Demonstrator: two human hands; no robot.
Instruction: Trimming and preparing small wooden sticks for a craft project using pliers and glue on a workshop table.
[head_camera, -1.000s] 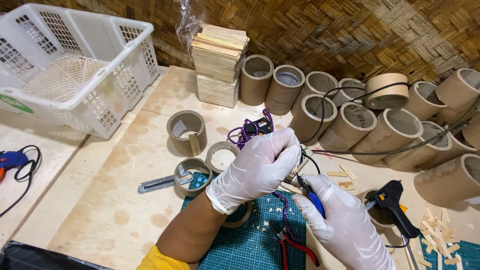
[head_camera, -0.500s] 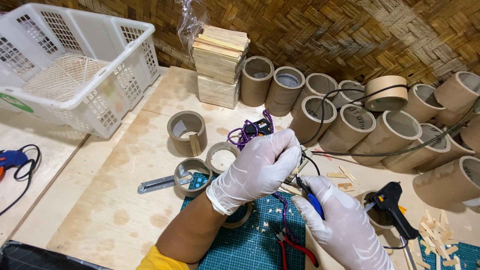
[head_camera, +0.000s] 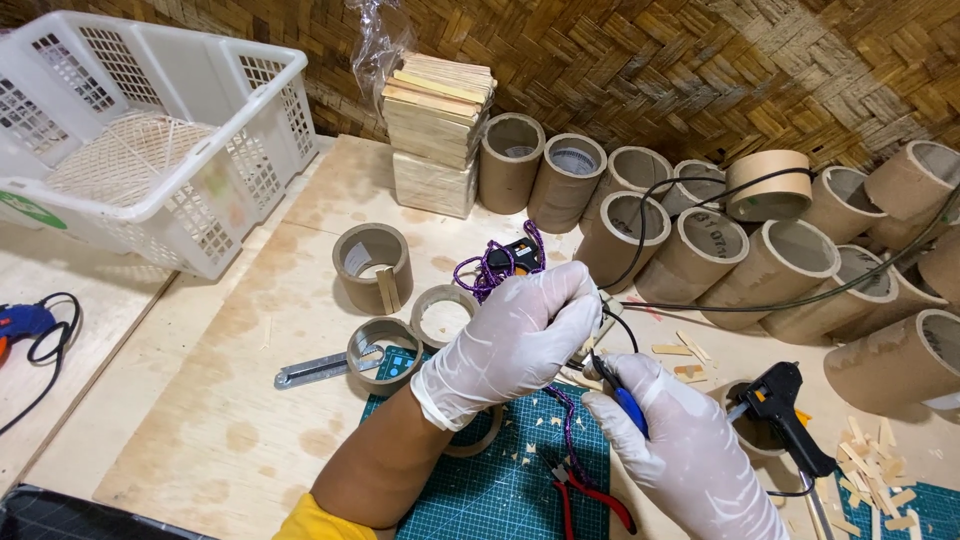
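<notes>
My left hand (head_camera: 520, 335), in a white glove, is closed over a small piece with a purple wire bundle (head_camera: 487, 268) and a little black part trailing from it. My right hand (head_camera: 680, 450), also gloved, grips a blue-handled tool (head_camera: 628, 403) whose tip points up at the piece under the left fingers. Both hands hover over a green cutting mat (head_camera: 500, 480). What the left fingers pinch is mostly hidden.
Red-handled pliers (head_camera: 590, 492) lie on the mat. Short cardboard rings (head_camera: 372, 265) and a metal utility knife (head_camera: 315, 370) sit left of the hands. A black glue gun (head_camera: 785, 415), many cardboard tubes (head_camera: 700, 245), stacked wooden sticks (head_camera: 437, 120) and a white basket (head_camera: 150, 130) surround the bench.
</notes>
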